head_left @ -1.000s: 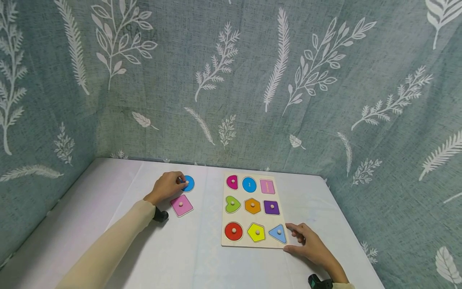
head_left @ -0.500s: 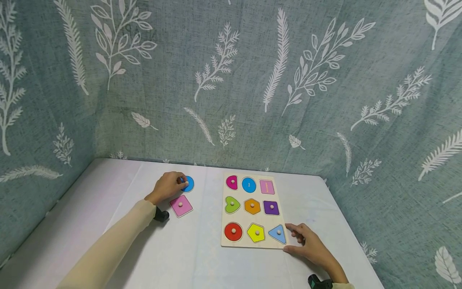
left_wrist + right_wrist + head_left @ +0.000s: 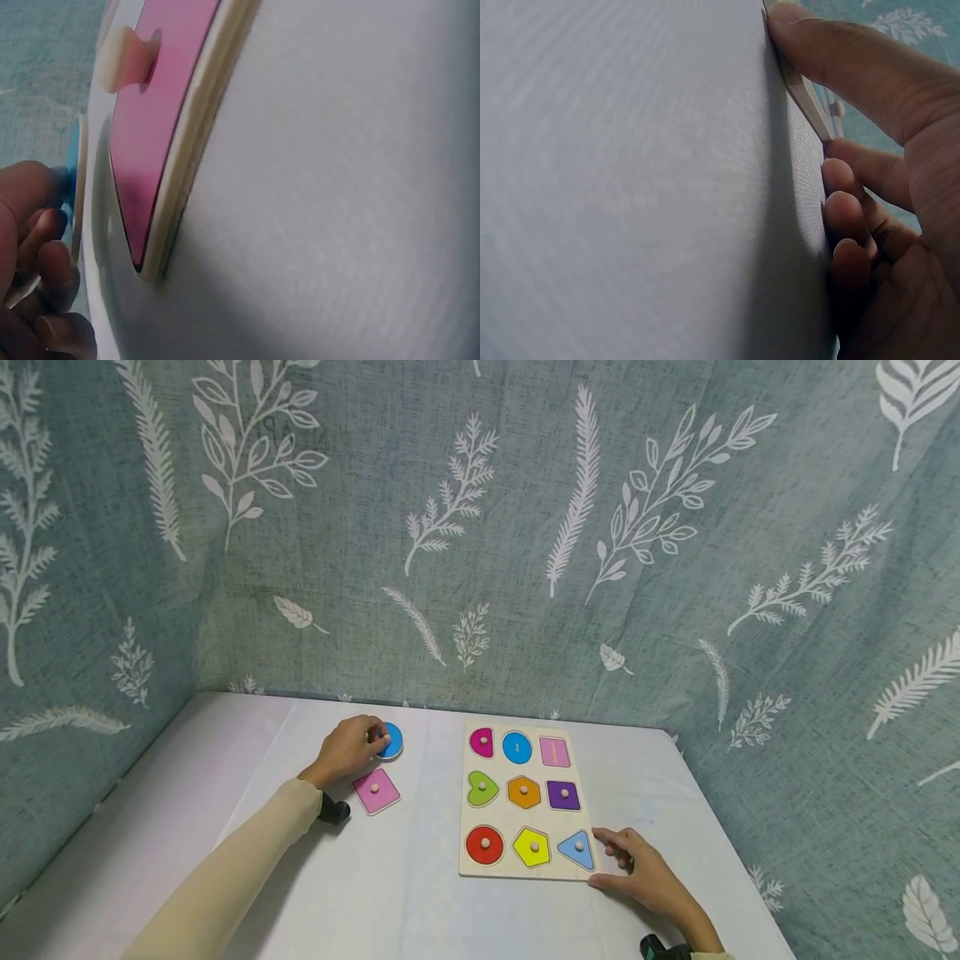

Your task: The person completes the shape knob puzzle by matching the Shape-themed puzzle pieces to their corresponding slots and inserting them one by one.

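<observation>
My left hand (image 3: 349, 748) pinches the small knob of a blue round puzzle piece (image 3: 393, 742). In the left wrist view that disc stands slightly off the white cloth, its pale wooden edge showing. Just nearer lies a pink square piece (image 3: 377, 792) with a pale knob, flat on the cloth. To the right lies a wooden knob puzzle board (image 3: 498, 815); its blue round slot (image 3: 517, 747) and pink square slot (image 3: 556, 752) hold no piece. My right hand (image 3: 645, 872) touches the board's lower right corner and side with straight thumb and forefinger, the other fingers loosely bent.
Knobbed pieces fill the board's other slots, among them a red circle (image 3: 485, 844), a yellow pentagon (image 3: 532, 847) and a light blue triangle (image 3: 576, 850). A patterned grey-green curtain (image 3: 517, 543) closes the table's back and sides.
The blue disc has risen a little from the cloth in my left hand's pinch. The right hand and the board keep their places; the head view has shifted slightly.
</observation>
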A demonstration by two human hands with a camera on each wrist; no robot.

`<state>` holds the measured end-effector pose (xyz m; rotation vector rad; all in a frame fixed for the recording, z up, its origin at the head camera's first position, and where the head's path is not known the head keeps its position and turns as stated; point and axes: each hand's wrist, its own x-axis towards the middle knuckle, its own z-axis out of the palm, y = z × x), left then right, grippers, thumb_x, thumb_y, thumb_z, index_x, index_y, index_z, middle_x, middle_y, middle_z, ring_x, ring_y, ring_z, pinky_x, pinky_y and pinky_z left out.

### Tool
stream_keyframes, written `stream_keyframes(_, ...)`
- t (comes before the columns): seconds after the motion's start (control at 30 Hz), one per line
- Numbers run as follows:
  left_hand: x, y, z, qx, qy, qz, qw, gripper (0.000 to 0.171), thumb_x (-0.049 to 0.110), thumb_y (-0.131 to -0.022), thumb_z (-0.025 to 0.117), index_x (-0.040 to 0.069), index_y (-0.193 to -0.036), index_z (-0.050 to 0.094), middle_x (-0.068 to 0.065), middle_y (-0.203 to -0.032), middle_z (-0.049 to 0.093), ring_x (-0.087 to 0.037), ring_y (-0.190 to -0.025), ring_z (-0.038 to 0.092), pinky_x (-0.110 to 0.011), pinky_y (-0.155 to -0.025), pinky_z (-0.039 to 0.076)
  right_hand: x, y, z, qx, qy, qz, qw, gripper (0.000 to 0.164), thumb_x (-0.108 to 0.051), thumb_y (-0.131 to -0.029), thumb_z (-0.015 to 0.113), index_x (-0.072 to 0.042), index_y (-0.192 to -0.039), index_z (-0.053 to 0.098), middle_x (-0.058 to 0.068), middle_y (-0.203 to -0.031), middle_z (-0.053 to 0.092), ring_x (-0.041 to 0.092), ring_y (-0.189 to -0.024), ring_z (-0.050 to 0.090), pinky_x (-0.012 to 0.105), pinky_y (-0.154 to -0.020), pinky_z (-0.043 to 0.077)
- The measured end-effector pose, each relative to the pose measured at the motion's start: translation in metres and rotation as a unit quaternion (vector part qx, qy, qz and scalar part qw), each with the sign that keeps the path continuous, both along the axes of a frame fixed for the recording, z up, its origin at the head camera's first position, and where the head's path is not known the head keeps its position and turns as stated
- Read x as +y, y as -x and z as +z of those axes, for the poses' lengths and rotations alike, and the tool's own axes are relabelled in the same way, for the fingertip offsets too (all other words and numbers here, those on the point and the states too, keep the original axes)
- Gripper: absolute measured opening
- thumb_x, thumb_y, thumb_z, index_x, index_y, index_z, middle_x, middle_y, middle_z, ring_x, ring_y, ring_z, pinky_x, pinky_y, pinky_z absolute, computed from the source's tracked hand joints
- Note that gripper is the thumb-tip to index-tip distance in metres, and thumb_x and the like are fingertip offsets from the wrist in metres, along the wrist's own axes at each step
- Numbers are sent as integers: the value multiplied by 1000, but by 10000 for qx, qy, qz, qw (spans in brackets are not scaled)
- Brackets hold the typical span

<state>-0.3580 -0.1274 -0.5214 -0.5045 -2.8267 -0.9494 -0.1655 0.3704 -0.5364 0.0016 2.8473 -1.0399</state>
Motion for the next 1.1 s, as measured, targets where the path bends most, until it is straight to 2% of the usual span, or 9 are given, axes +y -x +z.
stream_keyframes(0.2, 1, -4, 3, 187, -175, -42, 9997, 11, 20, -97, 73, 9, -97, 71, 1, -80, 58, -16, -71, 49, -33, -62, 40, -1, -1, 0, -8, -20, -33, 10000, 78, -36, -71, 95, -13, -139, 65, 0, -96, 48, 17, -87, 45, 28, -70, 39)
stream_keyframes(0.53, 8, -14, 6, 258, -483, -183, 9983, 10, 19, -95, 74, 9, -99, 72, 3, -80, 60, -14, -69, 50, -33, -62, 41, -4, -3, 3, -25, -7, -68, 10000, 79, -34, -70, 95, -12, -139, 65, 0, -96, 48, 17, -87, 45, 29, -70, 39)
stream_keyframes(0.83, 14, -16, 6, 281, -527, -254, 9979, 9, 19, -95, 74, 11, -96, 72, 4, -79, 59, -13, -67, 49, -31, -61, 40, -5, -4, 3, -6, -52, -70, 10000, 78, -35, -71, 95, -13, -139, 65, 0, -96, 48, 17, -87, 45, 29, -71, 39)
stream_keyframes(1.1, 24, -18, 11, 324, -683, -509, 9958, 9, 19, -96, 74, 10, -96, 72, 4, -78, 58, -13, -67, 48, -31, -61, 40, -6, -5, 5, 4, -85, -69, 9999, 77, -34, -70, 95, -12, -138, 65, 0, -95, 48, 17, -87, 45, 28, -70, 40)
